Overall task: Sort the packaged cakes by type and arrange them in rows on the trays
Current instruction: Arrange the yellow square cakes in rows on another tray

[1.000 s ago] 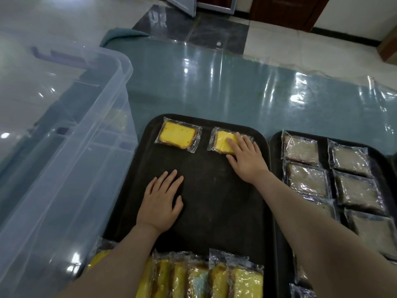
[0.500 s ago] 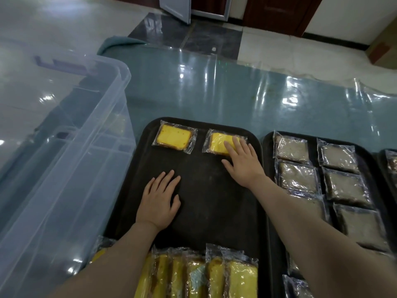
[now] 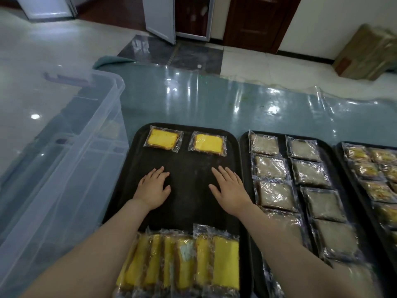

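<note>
A black tray (image 3: 189,175) lies in front of me. Two wrapped yellow cakes lie flat side by side at its far edge, the left cake (image 3: 163,139) and the right cake (image 3: 208,143). Several more wrapped yellow cakes (image 3: 182,261) stand bunched on edge at the tray's near end. My left hand (image 3: 153,190) and my right hand (image 3: 229,189) lie flat over the bare middle of the tray, fingers straight, holding nothing. A second black tray (image 3: 245,160) to the right carries two rows of grey-brown wrapped cakes (image 3: 309,173).
A large clear plastic bin (image 3: 60,164) stands against the left tray. A third tray (image 3: 343,160) at the far right holds speckled yellow wrapped cakes (image 3: 369,168). Glossy teal table cover (image 3: 204,100) stretches beyond the trays. A cardboard box (image 3: 365,54) sits on the floor behind.
My right hand has let go of the right yellow cake and drawn back toward me onto the bare tray. The left hand stays about where it was. The view has tilted up.
</note>
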Demonstrator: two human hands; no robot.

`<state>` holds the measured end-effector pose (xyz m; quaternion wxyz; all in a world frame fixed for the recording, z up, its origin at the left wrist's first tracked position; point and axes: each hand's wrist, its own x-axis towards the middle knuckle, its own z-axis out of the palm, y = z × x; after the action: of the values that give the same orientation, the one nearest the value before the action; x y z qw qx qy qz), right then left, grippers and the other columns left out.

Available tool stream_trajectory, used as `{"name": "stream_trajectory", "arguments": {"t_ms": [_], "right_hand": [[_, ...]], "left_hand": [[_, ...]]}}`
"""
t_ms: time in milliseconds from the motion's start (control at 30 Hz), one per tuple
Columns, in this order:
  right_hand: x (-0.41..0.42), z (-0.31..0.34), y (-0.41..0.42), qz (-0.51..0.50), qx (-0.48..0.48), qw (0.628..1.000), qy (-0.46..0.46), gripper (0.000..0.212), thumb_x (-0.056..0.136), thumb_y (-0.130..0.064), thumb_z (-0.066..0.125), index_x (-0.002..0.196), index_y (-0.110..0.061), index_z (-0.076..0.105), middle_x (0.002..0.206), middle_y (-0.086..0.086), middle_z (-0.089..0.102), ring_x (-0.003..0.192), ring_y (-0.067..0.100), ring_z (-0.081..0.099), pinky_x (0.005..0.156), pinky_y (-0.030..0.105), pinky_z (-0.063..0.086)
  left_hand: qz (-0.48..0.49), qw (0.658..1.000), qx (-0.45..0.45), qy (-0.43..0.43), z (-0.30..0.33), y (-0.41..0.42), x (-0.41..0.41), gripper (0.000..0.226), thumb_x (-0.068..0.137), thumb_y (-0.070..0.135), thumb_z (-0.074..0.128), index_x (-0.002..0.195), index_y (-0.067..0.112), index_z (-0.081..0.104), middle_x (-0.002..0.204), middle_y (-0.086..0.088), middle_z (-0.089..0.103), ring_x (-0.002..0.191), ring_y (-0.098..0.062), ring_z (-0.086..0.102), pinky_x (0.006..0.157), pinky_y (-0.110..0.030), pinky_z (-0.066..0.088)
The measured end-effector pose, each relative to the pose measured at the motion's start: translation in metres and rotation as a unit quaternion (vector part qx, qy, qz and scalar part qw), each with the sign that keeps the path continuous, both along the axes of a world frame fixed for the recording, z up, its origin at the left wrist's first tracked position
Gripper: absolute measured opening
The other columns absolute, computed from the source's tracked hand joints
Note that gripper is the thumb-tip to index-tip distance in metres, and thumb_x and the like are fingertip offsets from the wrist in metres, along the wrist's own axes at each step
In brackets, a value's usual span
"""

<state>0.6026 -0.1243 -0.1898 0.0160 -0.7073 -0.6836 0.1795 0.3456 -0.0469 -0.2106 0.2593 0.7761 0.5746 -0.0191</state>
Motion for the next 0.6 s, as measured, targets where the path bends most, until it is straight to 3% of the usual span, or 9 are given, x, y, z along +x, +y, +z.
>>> {"name": "stream_trajectory", "arguments": {"t_ms": [100,167,333,600], "right_hand": [[-0.010,-0.001,-0.027,-0.020,-0.001,0.999,0.034,0.062,0.104,-0.053,0.026,0.159,-0.028,0.011,0.166,-0.002,0.011,0.153,0.017,0.002,0.124,0.037,0.002],[-0.016,-0.003,-0.046,-0.029,-0.003,0.998,0.054,0.062,0.104,-0.053,0.026,0.159,-0.028,0.012,0.166,-0.004,0.013,0.153,0.016,0.003,0.124,0.036,0.002],[-0.026,-0.008,-0.088,-0.064,-0.002,0.993,0.104,0.059,0.105,-0.050,0.029,0.158,-0.027,0.021,0.163,-0.006,0.023,0.152,0.015,0.010,0.125,0.035,0.009],[-0.034,-0.014,-0.145,-0.140,0.043,0.970,0.194,0.043,0.103,-0.026,0.047,0.145,-0.018,0.048,0.141,-0.003,0.053,0.134,0.009,0.043,0.116,0.024,0.029]], "left_hand": [[0.013,0.998,-0.010,-0.059,0.018,-0.012,0.002,0.044,0.100,0.031,0.049,0.144,0.023,0.047,0.153,0.002,0.041,0.142,-0.016,0.035,0.118,-0.039,0.028],[0.010,0.996,-0.005,-0.085,0.027,-0.033,0.004,0.042,0.100,0.029,0.050,0.142,0.023,0.050,0.148,0.003,0.048,0.139,-0.015,0.039,0.116,-0.038,0.031],[0.013,0.989,-0.001,-0.149,0.040,-0.089,0.008,0.036,0.100,0.025,0.051,0.136,0.024,0.055,0.140,0.008,0.051,0.135,-0.010,0.040,0.114,-0.034,0.033],[-0.012,0.979,0.014,-0.204,0.041,-0.151,0.007,0.033,0.098,0.024,0.054,0.130,0.029,0.058,0.130,0.019,0.047,0.124,0.002,0.045,0.109,-0.023,0.039]]}}
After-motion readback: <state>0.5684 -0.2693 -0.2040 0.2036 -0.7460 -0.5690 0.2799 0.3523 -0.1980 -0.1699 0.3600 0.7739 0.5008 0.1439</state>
